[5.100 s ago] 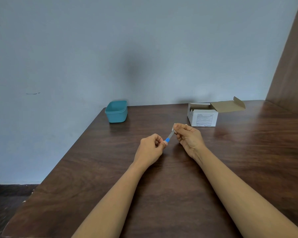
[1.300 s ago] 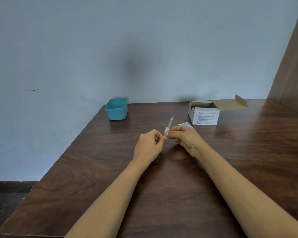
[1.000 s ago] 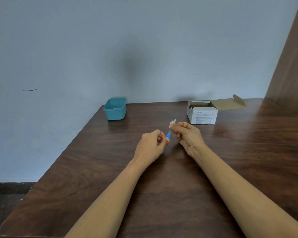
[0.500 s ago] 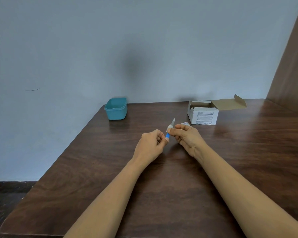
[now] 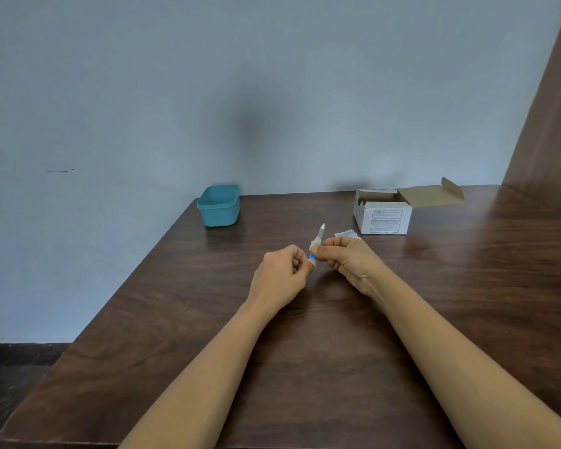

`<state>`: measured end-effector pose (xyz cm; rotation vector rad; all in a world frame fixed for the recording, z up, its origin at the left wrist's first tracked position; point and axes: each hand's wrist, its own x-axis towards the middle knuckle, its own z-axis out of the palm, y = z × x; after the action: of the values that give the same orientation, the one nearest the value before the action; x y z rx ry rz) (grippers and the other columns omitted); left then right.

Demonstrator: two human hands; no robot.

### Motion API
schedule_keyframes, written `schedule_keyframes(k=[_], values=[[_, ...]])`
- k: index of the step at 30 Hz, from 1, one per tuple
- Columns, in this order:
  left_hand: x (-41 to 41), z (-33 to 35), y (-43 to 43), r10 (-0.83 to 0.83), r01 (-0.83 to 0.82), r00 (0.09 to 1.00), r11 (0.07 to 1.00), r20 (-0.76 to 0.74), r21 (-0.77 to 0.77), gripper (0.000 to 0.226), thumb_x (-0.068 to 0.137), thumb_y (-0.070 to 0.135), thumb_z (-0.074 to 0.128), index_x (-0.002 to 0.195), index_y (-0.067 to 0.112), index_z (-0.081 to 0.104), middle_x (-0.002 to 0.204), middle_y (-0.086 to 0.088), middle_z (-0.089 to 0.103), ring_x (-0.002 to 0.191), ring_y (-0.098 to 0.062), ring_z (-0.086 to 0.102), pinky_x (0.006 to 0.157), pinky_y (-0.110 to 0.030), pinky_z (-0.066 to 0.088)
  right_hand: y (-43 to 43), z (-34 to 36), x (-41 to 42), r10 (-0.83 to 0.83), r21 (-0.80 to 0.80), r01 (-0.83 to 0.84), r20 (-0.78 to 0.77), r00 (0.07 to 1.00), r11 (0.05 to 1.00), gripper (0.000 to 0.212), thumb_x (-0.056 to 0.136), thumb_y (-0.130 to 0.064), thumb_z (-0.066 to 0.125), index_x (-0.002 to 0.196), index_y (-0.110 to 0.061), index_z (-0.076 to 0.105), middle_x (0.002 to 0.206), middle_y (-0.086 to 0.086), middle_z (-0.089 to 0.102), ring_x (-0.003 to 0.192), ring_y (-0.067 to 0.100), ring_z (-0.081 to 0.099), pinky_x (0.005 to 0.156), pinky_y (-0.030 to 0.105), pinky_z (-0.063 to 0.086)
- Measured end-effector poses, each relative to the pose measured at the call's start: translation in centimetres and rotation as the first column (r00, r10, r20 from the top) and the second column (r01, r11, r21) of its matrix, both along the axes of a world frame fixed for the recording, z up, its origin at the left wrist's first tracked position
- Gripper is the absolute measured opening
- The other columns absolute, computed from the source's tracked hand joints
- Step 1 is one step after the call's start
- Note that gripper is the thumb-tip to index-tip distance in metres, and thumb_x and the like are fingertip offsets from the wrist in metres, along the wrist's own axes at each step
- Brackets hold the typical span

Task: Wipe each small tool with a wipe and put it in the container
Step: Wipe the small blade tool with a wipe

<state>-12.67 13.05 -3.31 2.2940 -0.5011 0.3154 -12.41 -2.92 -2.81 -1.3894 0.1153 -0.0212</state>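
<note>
Moved: wipe slid down off the tip. Item: small tool, light, stiff, slim, probably slippery; my left hand pinches its blue handle, right hand pinches wipe round shaft just above.

The small tool shows only a pale pointed tip and a sliver of blue handle. The rest lies inside the curled fingers of the left hand, and its kind is too small to tell. The white wipe is mostly covered by the right hand, which pinches it round the tool. A small white packet is half hidden behind that hand. The teal container is seen from the side, so its floor is out of sight. Print on the open cardboard box is too small to read. Both forearms run off the bottom edge. The wooden table is cut off at the right and bottom.
</note>
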Motion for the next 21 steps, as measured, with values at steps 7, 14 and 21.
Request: schedule_keyframes(k=[7, 14, 21], values=[[0.12, 0.24, -0.36, -0.061, 0.061, 0.998, 0.998, -0.029, -0.009, 0.015, 0.090, 0.033, 0.063, 0.084, 0.019, 0.062, 0.068, 0.004, 0.064, 0.059, -0.008, 0.055, 0.065, -0.034, 0.052, 0.40, -0.36, -0.05, -0.188, 0.151, 0.183, 0.018, 0.982, 0.971, 0.035, 0.063, -0.002, 0.083, 0.085, -0.014, 0.058, 0.080, 0.008, 0.064, 0.080, 0.021, 0.053, 0.064, 0.024, 0.045], [-0.11, 0.34, -0.65, -0.082, 0.083, 0.996, 0.996, -0.037, 0.026, 0.015, 0.090, 0.036, 0.062, 0.085, 0.022, 0.061, 0.070, 0.004, 0.064, 0.060, -0.010, 0.056, 0.066, -0.037, 0.054, 0.26, 0.25, -0.35, -0.236, 0.319, 0.227, -0.009, 0.972, 0.920, 0.025, 0.071, -0.002, 0.079, 0.090, -0.011, 0.065, 0.081, 0.006, 0.068, 0.070, 0.011, 0.054, 0.055, 0.016, 0.044], [-0.14, 0.45, -0.56, -0.078, 0.081, 0.996, 0.995, -0.039, 0.066, 0.015, 0.090, 0.038, 0.061, 0.086, 0.023, 0.061, 0.072, 0.005, 0.064, 0.064, -0.013, 0.059, 0.064, -0.036, 0.054, 0.35, 0.57, -0.64, -0.274, 0.378, 0.267, -0.036, 0.961, 0.887, 0.013, 0.075, -0.004, 0.076, 0.085, -0.010, 0.072, 0.083, 0.004, 0.071, 0.071, 0.008, 0.057, 0.053, 0.015, 0.042]])
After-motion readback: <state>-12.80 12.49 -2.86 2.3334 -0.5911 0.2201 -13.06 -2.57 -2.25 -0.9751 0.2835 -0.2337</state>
